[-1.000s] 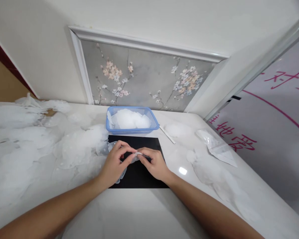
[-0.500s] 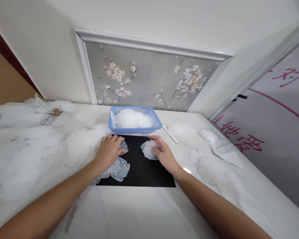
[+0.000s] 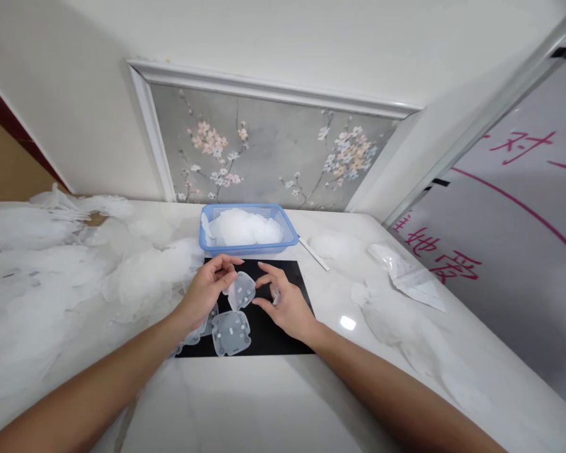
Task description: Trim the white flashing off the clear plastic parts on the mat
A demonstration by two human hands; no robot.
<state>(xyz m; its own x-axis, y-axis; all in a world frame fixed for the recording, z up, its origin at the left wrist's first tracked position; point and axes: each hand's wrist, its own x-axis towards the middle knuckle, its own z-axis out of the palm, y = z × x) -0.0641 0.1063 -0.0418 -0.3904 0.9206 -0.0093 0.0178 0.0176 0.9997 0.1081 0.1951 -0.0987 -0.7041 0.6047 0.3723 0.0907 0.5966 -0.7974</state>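
Between the thumb and fingers of my left hand (image 3: 213, 286), a thin translucent plastic piece (image 3: 242, 292) with notched edges and small white spots is pinched and tilted up. My right hand (image 3: 287, 303) is just to its right, thumb and forefinger apart at the piece's edge. A whitish translucent bit (image 3: 276, 294) shows in the curled fingers of that hand, mostly hidden. Below, another spotted plastic piece (image 3: 231, 333) lies flat on a black mat (image 3: 280, 340). More such pieces (image 3: 193, 336) overlap at the mat's left, partly under my left wrist.
Behind the mat stands a blue basket (image 3: 249, 250) with white translucent pieces in it. A white stick-like tool (image 3: 314, 254) lies beside it. Large heaps of thin translucent pieces (image 3: 42, 296) cover the left. A clear plastic bag (image 3: 408, 277) lies at right, by a whiteboard (image 3: 514, 251).
My left hand has lifted a plastic piece from the mat. My right hand has moved left towards it. The lower spotted piece now lies slightly nearer and more to the right.
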